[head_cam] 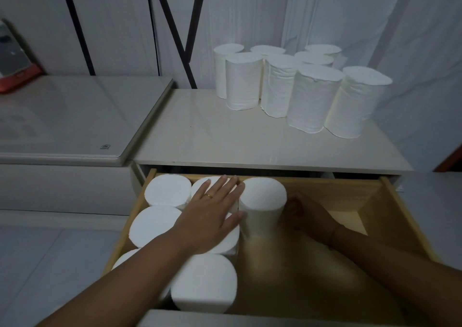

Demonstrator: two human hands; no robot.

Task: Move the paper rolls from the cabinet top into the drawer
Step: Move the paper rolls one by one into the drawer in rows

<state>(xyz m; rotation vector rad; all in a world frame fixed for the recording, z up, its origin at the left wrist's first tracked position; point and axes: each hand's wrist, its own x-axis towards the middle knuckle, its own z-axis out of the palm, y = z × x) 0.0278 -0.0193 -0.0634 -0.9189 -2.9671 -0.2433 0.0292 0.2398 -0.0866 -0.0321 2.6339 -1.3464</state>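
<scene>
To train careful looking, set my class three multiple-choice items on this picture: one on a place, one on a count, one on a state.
1. Where does the left hand lie?
A. On the stored rolls in the drawer
B. On the floor
C. Against the wall

2. How many paper rolls stand on the cabinet top?
A. Five
B. Eight
C. Eleven

3. How is the drawer?
A. Shut
B. Pulled open
C. Taken out

Answers:
1 A: its palm lies flat across roll tops inside the drawer.
2 B: eight upright rolls can be counted there.
3 B: its wooden inside shows below the cabinet top.
</scene>
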